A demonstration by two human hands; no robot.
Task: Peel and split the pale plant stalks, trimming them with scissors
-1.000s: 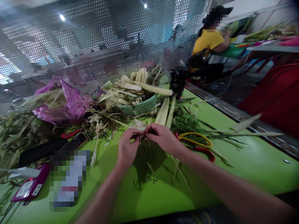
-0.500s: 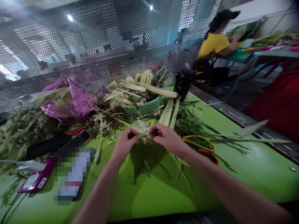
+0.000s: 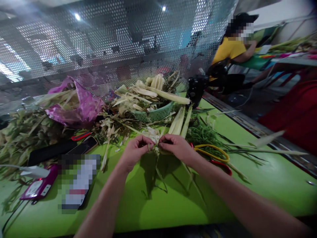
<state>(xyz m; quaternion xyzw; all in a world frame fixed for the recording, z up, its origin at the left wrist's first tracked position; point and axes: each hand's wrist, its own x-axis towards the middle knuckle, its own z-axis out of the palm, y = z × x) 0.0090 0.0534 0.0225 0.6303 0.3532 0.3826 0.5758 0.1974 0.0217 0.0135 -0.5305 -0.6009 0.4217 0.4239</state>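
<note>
Head view shows the left hand (image 3: 135, 149) and right hand (image 3: 176, 146) close together, pinching a pale leaf-strip bundle (image 3: 157, 151) above the green surface (image 3: 148, 216), where uneven tugging could split its thin strands.

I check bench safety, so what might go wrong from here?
The plant strands pinched by the left hand and right hand might tear if pulled hard. The right forearm could catch the yellow handle beside it. The purple socket box, a plug in it, sits near heaped leaves: perhaps a fire risk.
</note>
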